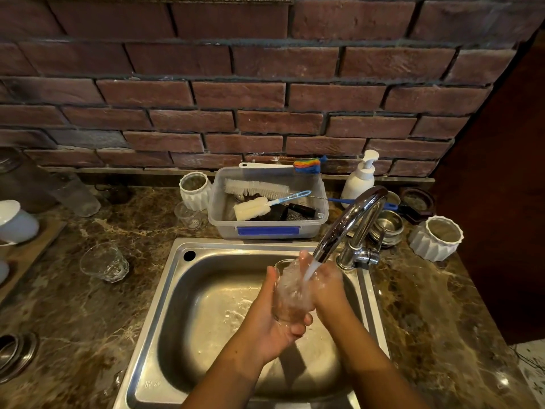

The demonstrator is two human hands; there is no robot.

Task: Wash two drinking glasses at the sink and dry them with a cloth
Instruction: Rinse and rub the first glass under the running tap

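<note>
Over the steel sink [174,296] I hold a clear drinking glass [290,290] under the running tap [348,222]. Water pours from the spout into and over the glass. My left hand [274,323] cups the glass from below and the left side. My right hand [324,281] presses against its right side, fingers near the rim. A second clear glass [103,262] stands on the marble counter to the left of the sink. No drying cloth is in view.
Behind the sink stands a plastic tub [267,231] with several brushes. A soap pump bottle [358,180], white ribbed cups [194,190] [436,237], steel bowls [386,227] and a small clear cup [188,215] crowd the back counter. A brick wall rises behind.
</note>
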